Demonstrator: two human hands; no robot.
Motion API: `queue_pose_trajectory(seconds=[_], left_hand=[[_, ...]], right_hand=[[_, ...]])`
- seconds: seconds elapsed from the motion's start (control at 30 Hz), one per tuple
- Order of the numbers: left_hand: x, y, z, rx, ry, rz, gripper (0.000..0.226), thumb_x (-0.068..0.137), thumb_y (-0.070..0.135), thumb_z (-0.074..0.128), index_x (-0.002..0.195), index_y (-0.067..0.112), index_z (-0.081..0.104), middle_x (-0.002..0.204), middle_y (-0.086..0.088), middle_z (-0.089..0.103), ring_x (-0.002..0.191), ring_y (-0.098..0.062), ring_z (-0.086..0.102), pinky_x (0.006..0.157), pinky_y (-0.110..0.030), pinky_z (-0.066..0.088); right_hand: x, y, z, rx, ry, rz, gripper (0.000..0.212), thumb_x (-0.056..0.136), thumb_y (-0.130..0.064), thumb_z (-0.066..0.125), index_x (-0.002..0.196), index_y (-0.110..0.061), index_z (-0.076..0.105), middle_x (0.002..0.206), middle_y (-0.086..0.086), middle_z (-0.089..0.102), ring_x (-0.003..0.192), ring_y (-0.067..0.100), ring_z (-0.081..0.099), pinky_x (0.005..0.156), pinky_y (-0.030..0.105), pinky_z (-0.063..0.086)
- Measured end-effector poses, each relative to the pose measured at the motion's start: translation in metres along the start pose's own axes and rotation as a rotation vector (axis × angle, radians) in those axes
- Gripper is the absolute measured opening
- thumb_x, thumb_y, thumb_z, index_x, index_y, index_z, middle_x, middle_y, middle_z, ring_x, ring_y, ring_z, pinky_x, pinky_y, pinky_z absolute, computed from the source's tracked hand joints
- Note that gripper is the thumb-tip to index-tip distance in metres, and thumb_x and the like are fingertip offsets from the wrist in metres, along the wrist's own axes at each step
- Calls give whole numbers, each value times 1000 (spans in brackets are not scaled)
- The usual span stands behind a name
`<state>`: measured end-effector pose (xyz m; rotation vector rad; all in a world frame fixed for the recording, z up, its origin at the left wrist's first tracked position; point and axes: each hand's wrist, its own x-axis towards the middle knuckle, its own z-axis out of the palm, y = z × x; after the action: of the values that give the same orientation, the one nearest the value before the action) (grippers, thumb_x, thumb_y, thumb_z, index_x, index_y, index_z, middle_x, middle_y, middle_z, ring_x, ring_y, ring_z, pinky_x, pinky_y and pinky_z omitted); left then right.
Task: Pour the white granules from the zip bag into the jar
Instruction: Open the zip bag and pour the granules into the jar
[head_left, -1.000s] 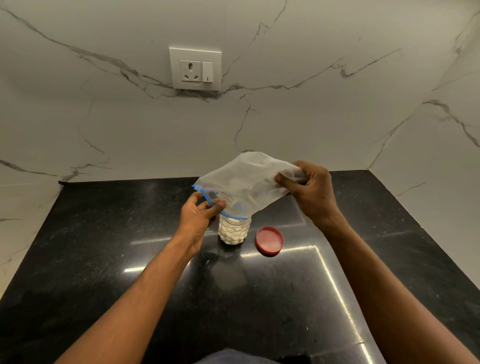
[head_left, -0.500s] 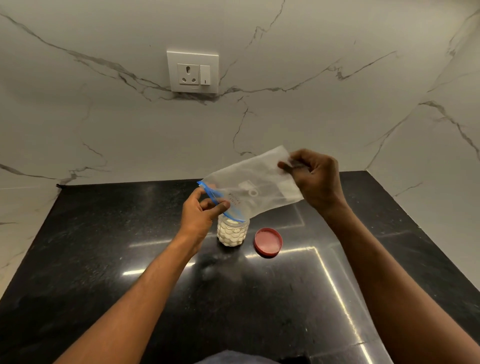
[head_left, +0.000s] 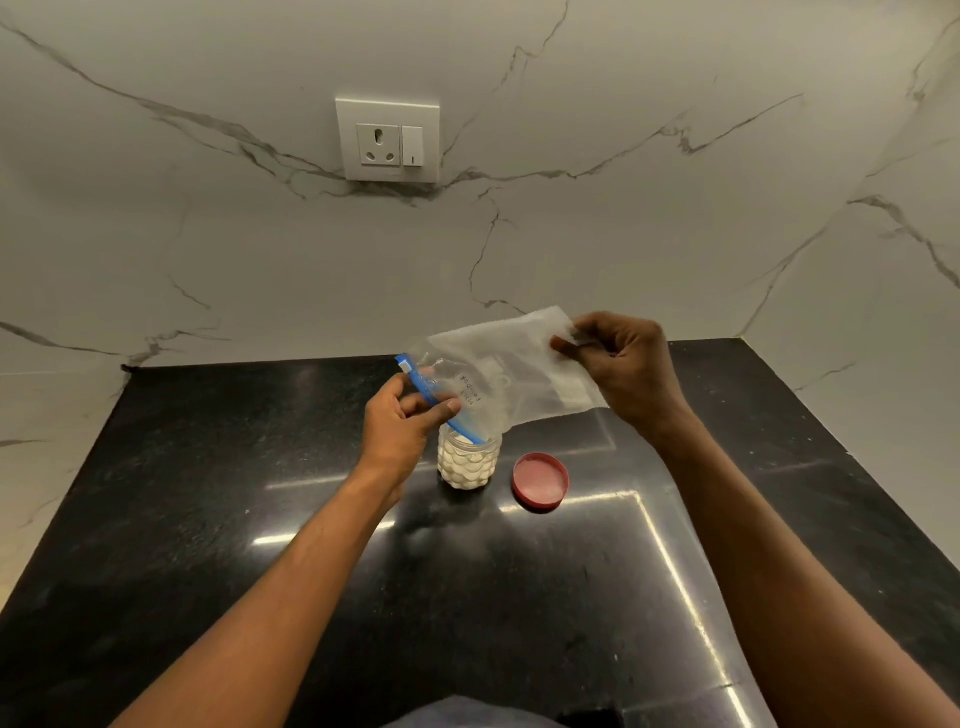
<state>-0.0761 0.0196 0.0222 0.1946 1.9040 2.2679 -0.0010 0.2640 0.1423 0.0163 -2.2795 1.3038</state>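
Over jar (head_left: 469, 462) | my right hand (head_left: 626, 370) pinching zip bag (head_left: 511, 382) far corner, lifted higher than before | left hand (head_left: 402, 423) gripping blue zip mouth at jar rim | bag nearly empty, jar full | pour about done

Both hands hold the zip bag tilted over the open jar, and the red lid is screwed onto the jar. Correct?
Not quite. The head view shows the red lid lying on the black counter right of the jar, not screwed on. The left hand and right hand do hold the zip bag tilted over it.

zip bag (head_left: 511, 371): clear, blue-zipped, tilted mouth-down over jar | jar (head_left: 469, 461): upright, open, nearly full of white granules
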Motion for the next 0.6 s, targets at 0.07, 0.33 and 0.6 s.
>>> queue_pose_trajectory(seconds=[0.07, 0.33, 0.6], left_hand=[[0, 1, 1, -10, 2, 4, 41, 88, 4, 81, 123, 19, 66, 106, 5, 83, 102, -10, 79, 80, -18, 62], [1, 2, 2, -31, 27, -1, 35, 88, 3, 81, 117, 18, 69, 104, 3, 83, 101, -11, 79, 79, -17, 62], [2, 0, 1, -44, 41, -3, 31, 85, 3, 84, 109, 21, 75, 103, 2, 84, 101, -11, 79, 83, -18, 62]], right_hand=[[0, 0, 1, 53, 90, 16, 10, 89, -8, 80, 97, -3, 78, 93, 14, 79, 89, 32, 77, 84, 47, 65], [1, 0, 4, 115, 145, 16, 9, 89, -8, 81, 97, -7, 77, 87, 0, 77, 81, 11, 76, 80, 32, 64], [-4, 1, -4, 208, 98, 75, 10, 89, -4, 79, 99, -7, 78, 93, 5, 81, 91, 24, 79, 86, 39, 65]])
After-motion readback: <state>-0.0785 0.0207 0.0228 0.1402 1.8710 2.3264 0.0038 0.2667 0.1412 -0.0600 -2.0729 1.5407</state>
